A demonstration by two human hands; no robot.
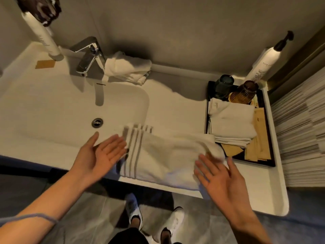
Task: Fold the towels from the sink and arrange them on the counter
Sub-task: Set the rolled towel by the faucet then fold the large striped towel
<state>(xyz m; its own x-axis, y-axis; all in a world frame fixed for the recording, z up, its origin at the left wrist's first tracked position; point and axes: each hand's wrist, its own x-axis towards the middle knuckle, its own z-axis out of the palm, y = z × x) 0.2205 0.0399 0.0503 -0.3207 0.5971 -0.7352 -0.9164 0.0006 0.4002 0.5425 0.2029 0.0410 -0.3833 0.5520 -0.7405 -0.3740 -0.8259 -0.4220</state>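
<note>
Your left hand [103, 153] and right hand [217, 175] are both spread flat with straight fingers at either end of the striped towel [158, 155], which lies folded on the counter [175, 106] front edge, between sink [70, 110] and tray [267, 138].

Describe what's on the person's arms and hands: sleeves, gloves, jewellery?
Both hands are bare: no gloves or rings show on the left hand or right hand. The left forearm carries a thin bluish-grey band around it, like a pushed-up cuff or strap. The right forearm shows no sleeve or watch in view.
</note>
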